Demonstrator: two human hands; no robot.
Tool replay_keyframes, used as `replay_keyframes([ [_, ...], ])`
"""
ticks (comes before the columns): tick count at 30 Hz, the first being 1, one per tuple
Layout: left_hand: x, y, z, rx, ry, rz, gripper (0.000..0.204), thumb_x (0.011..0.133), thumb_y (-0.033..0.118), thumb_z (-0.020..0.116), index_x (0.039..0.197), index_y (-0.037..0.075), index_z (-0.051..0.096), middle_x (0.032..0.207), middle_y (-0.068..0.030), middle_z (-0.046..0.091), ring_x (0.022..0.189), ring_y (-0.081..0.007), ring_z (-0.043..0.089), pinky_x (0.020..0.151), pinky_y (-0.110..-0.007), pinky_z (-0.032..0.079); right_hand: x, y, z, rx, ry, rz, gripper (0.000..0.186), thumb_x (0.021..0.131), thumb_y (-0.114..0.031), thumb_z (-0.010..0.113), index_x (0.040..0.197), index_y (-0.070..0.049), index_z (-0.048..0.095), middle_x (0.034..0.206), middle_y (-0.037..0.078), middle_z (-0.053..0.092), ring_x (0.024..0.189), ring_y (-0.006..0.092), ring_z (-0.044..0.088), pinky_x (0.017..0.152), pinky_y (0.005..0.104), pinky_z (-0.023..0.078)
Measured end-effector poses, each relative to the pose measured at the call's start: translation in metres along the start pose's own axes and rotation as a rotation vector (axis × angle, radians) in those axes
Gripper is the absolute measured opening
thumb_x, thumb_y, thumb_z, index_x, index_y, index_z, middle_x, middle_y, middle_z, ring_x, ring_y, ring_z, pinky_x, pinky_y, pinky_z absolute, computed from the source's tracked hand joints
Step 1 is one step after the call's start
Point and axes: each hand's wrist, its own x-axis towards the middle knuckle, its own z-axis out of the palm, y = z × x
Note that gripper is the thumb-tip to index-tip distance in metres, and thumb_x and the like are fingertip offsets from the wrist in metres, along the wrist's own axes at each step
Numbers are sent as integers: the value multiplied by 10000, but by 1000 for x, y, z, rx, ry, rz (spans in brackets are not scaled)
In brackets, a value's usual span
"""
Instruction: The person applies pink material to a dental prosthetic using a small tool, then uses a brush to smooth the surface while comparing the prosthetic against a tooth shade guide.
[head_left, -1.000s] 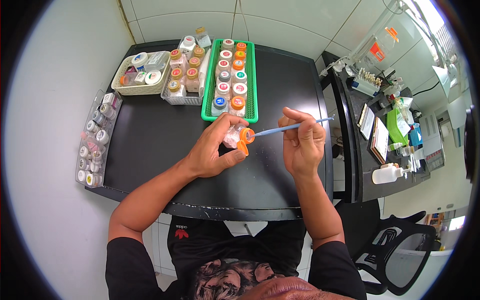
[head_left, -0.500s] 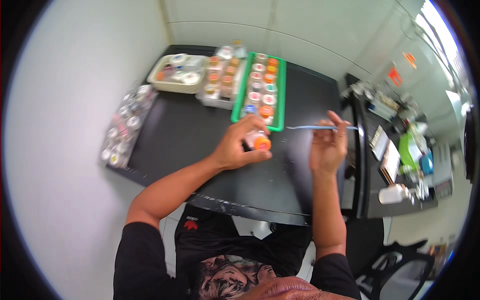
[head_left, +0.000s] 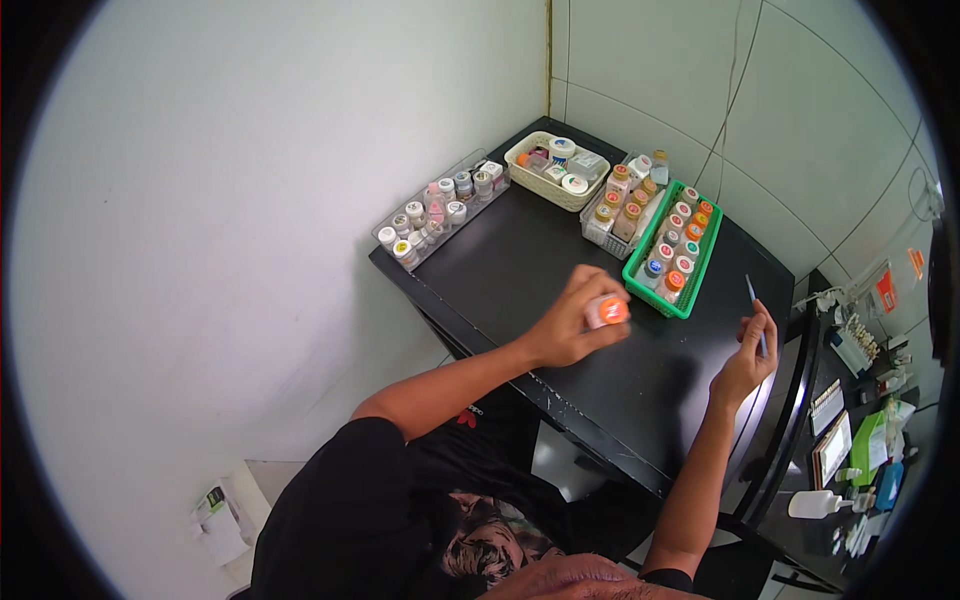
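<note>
My left hand (head_left: 568, 328) is wrapped round a small clear jar with an orange cap (head_left: 608, 312), held tilted above the black table (head_left: 480, 275). In my right hand (head_left: 742, 368), a slim blue stick-like tool (head_left: 751, 289) is pinched between the fingers, its thin tip pointing away from me; its exact kind cannot be made out. Beyond both hands stands a green basket (head_left: 688, 310), with two rows of small jars capped in white, orange, blue and green. Its near end lies closest to my left hand.
Left of the green basket are a clear bin (head_left: 598, 239) of orange-capped bottles, a cream basket (head_left: 535, 184) of jars, and a clear tray (head_left: 480, 207) along the wall. At the right, a side desk holds a white pump bottle (head_left: 813, 504) and notebooks (head_left: 833, 450).
The view has swung left, so the table appears farther right. The blue tool has turned from lying crosswise to pointing away from me. The jar stays in my left hand.
</note>
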Motion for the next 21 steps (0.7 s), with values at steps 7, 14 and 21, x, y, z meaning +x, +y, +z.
replay_keyframes([
  [7, -51, 17, -116, 373, 402, 13, 404, 960, 226, 842, 1288, 51, 684, 1191, -135, 605, 1142, -300, 608, 1051, -409, 484, 7, 29, -1, -156, -60, 30, 400, 1140, -351, 643, 1314, -22, 789, 1052, 49, 723, 976, 132, 633, 874, 327, 507],
  [14, -52, 35, -224, 906, 766, -43, 412, 967, 310, 859, 1294, 106, 714, 1169, -148, 717, 1069, -266, 728, 853, -413, 584, 7, 52, -6, -535, -133, -59, 421, 1120, -271, 491, 1229, -28, 817, 1017, 156, 720, 978, 306, 719, 899, 443, 532],
  [21, -57, 22, -250, 774, 751, -396, 452, 898, 364, 910, 1207, 85, 734, 1123, -154, 751, 975, -258, 733, 848, -402, 580, 1, 50, -5, -810, -247, -49, 337, 1000, -154, 568, 1193, -48, 823, 1116, 197, 754, 1083, 418, 723, 989, 493, 548],
])
